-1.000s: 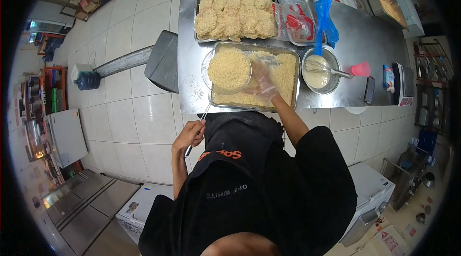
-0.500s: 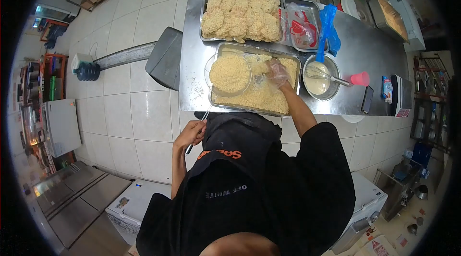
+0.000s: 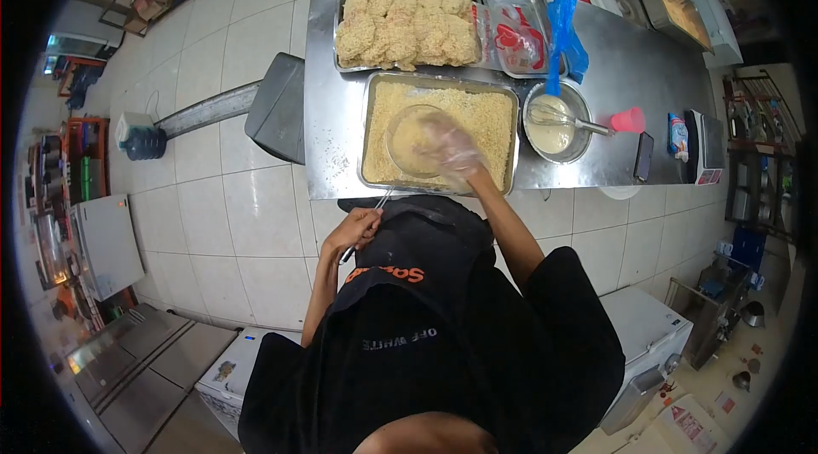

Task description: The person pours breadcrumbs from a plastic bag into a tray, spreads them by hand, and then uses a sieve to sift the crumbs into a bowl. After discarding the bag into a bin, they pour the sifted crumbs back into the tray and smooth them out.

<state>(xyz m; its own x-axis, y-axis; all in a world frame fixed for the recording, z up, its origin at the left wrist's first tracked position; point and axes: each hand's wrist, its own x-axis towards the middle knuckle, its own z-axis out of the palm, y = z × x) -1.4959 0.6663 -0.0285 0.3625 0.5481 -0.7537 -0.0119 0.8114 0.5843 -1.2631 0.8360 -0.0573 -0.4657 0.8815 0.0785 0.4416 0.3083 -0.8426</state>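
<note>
My left hand (image 3: 361,229) is closed round the handle of a round strainer (image 3: 407,154), whose bowl rests over a metal tray (image 3: 371,105) of pale crumbs. Crumbs show inside the strainer. My right hand (image 3: 452,147), in a clear plastic glove, is over the strainer's right side, smeared by motion; its fingers cannot be made out clearly. Behind the crumb tray sits another tray of crumb-coated pieces (image 3: 409,24). To the right stands a metal bowl (image 3: 579,152) of pale batter with a whisk (image 3: 588,124) in it.
A tray holding plastic bags (image 3: 518,37), a blue bag (image 3: 567,45), a pink cup (image 3: 629,120), a phone (image 3: 644,156) and a scale (image 3: 709,156) are on the steel table (image 3: 328,147). A grey bin (image 3: 277,109) stands at its left.
The strainer has moved right, further over the crumb tray, and holds less crumb. My right hand has moved left from the tray's crumbs to the strainer. The whole view has shifted slightly.
</note>
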